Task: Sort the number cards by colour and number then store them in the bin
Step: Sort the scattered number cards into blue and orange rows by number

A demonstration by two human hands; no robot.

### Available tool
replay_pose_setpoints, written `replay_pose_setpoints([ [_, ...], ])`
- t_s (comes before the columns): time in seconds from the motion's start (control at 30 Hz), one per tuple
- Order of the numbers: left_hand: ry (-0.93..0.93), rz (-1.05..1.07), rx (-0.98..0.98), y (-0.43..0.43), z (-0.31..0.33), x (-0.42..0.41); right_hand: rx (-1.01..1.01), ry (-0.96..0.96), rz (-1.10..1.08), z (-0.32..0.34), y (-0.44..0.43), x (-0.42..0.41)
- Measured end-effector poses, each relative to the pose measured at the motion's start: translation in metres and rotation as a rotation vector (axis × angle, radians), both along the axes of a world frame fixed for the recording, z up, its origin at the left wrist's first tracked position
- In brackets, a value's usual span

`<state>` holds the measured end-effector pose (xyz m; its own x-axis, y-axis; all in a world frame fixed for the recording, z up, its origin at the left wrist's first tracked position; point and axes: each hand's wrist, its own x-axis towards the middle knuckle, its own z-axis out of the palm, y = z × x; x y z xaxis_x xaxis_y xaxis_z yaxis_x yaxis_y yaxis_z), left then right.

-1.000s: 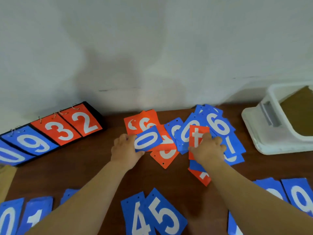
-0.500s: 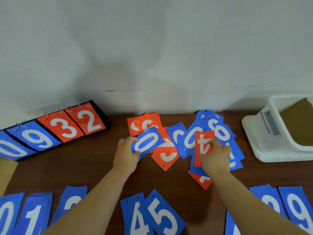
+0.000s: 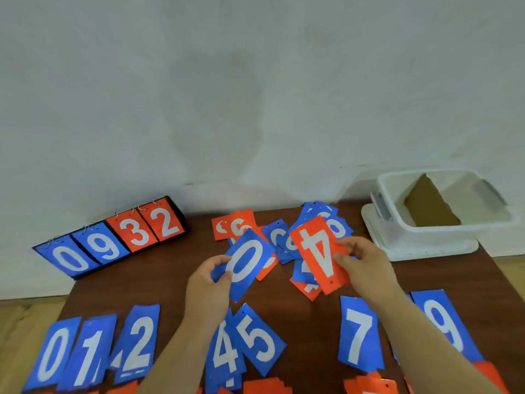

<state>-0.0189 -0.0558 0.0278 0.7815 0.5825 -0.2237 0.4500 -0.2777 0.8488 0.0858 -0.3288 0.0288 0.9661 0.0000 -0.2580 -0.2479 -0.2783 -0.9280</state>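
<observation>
Pinching: left hand (image 3: 208, 282) holds a blue rectangular 0 card (image 3: 244, 263), right hand (image 3: 366, 265) an orange rectangular 4 card (image 3: 318, 255).
Both face up, above the mixed card heap (image 3: 277, 237) just beyond the grips, seemingly for reading.

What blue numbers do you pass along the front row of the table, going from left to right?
blue 0 → blue 1 → blue 2 → blue 4 → blue 5 → blue 7 → blue 9

Head camera looks forward and down, close over the table (image 3: 159, 280)
</observation>
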Motion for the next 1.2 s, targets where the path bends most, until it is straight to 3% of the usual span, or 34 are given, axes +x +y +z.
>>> replay_pose_setpoints([
  [0.1, -0.078, -0.049, -0.049, -0.035, 0.035, -0.022, 0.014, -0.034, 0.333, 0.049, -0.024, -0.033],
  [0.2, -0.131, -0.117, -0.096, -0.069, 0.067, -0.044, -0.177, -0.11, 0.631, 0.085, -0.046, -0.061],
  [0.27, -0.174, -0.181, -0.094, -0.09, 0.085, -0.059, -0.273, -0.16, 0.718, 0.101, -0.056, -0.077],
  [0.47, -0.154, -0.422, 0.061, -0.136, 0.127, -0.106, -0.376, -0.287, 0.735, 0.133, -0.081, -0.123],
  [0.67, -0.098, -0.544, 0.181, -0.138, 0.142, -0.146, -0.352, -0.404, 0.646, 0.133, -0.089, -0.146],
  [0.8, -0.12, -0.569, 0.161, -0.124, 0.145, -0.165, -0.139, -0.277, 0.724, 0.146, -0.078, -0.158],
  [0.9, -0.115, -0.545, 0.19, -0.107, 0.142, -0.174, -0.134, -0.274, 0.757, 0.151, -0.061, -0.168],
  [0.97, -0.101, -0.496, 0.217, -0.093, 0.137, -0.181, -0.173, -0.321, 0.686, 0.15, -0.047, -0.17],
  [1.03, -0.116, -0.379, 0.221, -0.077, 0.13, -0.189, -0.134, -0.388, 0.415, 0.144, -0.028, -0.166],
  [1.13, -0.181, -0.158, 0.168, -0.045, 0.121, -0.201, 0.203, -0.319, -0.068, 0.145, 0.001, -0.163],
  [1.2, -0.238, -0.006, 0.096, -0.017, 0.118, -0.209, 0.3, -0.248, -0.13, 0.147, 0.026, -0.167],
])
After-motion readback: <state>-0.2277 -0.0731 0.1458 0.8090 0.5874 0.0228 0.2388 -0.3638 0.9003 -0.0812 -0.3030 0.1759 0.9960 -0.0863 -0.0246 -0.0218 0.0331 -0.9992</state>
